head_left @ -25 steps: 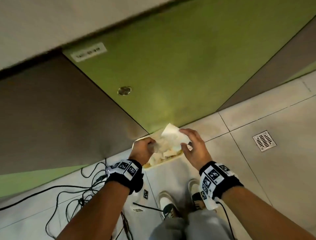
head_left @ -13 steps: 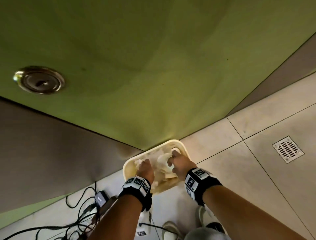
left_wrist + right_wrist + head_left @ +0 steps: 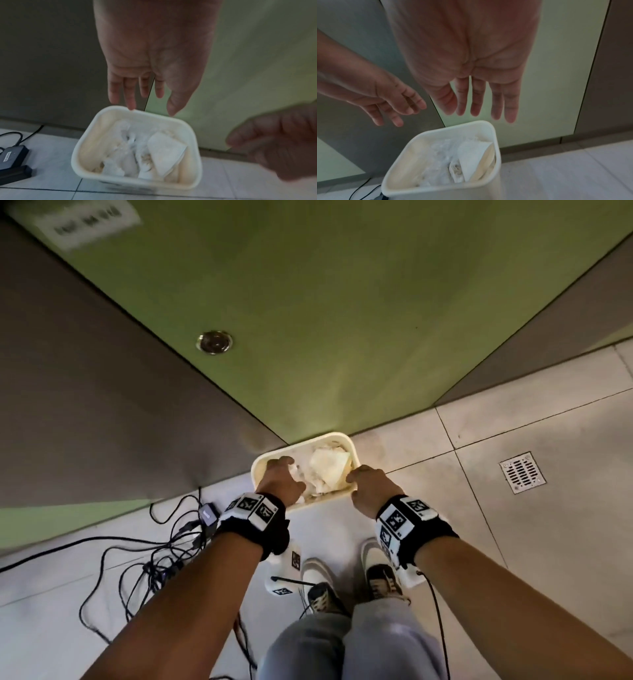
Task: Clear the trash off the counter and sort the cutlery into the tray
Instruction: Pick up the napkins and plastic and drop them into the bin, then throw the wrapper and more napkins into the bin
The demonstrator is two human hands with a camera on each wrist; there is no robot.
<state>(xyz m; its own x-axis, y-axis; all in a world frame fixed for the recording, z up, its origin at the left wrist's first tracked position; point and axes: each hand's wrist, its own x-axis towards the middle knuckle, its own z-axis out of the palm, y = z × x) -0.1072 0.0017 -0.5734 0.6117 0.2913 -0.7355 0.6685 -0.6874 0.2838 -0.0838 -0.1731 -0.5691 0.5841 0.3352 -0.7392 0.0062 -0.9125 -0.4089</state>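
Note:
A cream waste bin [image 3: 337, 436] [image 3: 85, 140] [image 3: 399, 159] stands on the floor against the cabinet. Inside lies crumpled white paper and plastic trash [image 3: 329, 469] [image 3: 163, 150] [image 3: 471, 152]. My left hand [image 3: 281, 479] [image 3: 142, 94] hovers above the bin's left side with its fingers straight and empty. My right hand [image 3: 364, 484] [image 3: 481, 102] hangs above the bin's right edge, fingers straight down, holding nothing. Each wrist view shows the other hand at its side. No cutlery or tray is in view.
A green cabinet door [image 3: 342, 320] with a round lock [image 3: 215, 341] and grey panels rise behind the bin. Tangled black cables and a small hub [image 3: 207, 513] lie on the tiles at the left. A floor drain [image 3: 522, 477] sits at the right. My shoes [image 3: 342, 587] stand just before the bin.
The hands carried the paper down, pushed it into the bin and let go. Now both hands are lifted above the rim with fingers spread, and the paper stays inside.

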